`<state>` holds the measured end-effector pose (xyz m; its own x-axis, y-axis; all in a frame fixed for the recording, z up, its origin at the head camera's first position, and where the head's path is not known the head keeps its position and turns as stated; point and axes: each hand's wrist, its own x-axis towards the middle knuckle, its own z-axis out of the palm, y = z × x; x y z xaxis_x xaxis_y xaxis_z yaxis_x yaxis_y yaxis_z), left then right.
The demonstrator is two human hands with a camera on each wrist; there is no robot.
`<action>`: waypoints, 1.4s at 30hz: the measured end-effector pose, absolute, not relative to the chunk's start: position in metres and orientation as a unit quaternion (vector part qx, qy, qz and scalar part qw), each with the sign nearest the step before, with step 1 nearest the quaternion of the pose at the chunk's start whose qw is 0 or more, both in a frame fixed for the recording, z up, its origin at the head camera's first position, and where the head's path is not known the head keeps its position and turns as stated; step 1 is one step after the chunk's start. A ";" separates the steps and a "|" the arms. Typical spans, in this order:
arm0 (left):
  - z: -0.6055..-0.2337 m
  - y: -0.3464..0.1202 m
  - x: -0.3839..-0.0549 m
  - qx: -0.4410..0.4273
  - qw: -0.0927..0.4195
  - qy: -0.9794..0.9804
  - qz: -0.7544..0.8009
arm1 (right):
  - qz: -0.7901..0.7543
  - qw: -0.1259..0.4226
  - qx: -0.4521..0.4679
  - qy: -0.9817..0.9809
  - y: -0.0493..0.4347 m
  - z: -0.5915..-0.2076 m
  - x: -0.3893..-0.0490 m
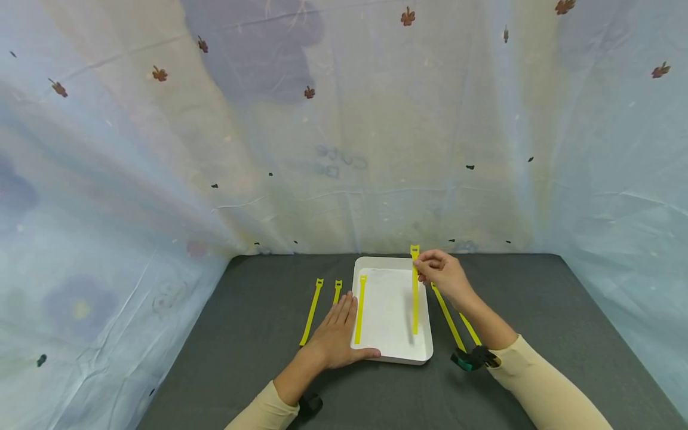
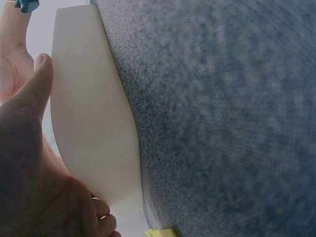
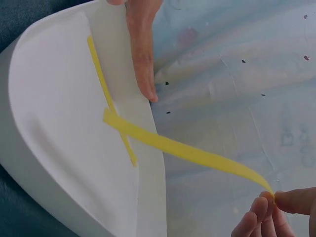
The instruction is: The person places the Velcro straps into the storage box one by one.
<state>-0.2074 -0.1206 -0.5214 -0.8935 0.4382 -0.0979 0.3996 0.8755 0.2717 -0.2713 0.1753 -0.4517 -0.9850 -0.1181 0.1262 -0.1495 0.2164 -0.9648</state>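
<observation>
My right hand (image 1: 447, 278) pinches a yellow cable tie (image 1: 415, 301), a flat strap, between thumb and fingertips just below its slotted head. In the right wrist view the held strap (image 3: 197, 156) slopes away from the fingertips, its tail over the white tray (image 3: 54, 89). With straight fingers my left hand (image 1: 334, 339) rests along the left rim of the white tray (image 1: 388, 316), its thumb on the near edge. Inside the tray, close to that side, lies another yellow tie (image 1: 361, 310).
On the dark tabletop (image 1: 258, 322), a yellow tie (image 1: 312, 312) and another, partly hidden one (image 1: 337, 291) lie left of the tray. Two more ties (image 1: 448, 316) lie to its right, partly under my right forearm. A patterned sheet (image 1: 349, 149) hangs behind the table.
</observation>
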 end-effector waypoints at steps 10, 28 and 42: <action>-0.525 -0.121 -0.209 0.218 0.074 0.966 0.114 | 0.630 -0.006 0.098 -0.771 0.161 -0.461 -0.278; -0.526 -0.123 -0.210 0.219 0.075 0.966 0.113 | 0.617 -0.030 0.103 -0.779 0.129 -0.487 -0.294; -0.526 -0.123 -0.210 0.223 0.071 0.966 0.111 | 0.594 -0.050 0.092 -0.798 0.108 -0.496 -0.303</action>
<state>-0.2096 -0.1225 -0.5257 -0.8906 0.4461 -0.0883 0.4143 0.8760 0.2468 -0.3032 0.1077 -0.4958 -0.9782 -0.2055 0.0291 -0.0870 0.2786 -0.9565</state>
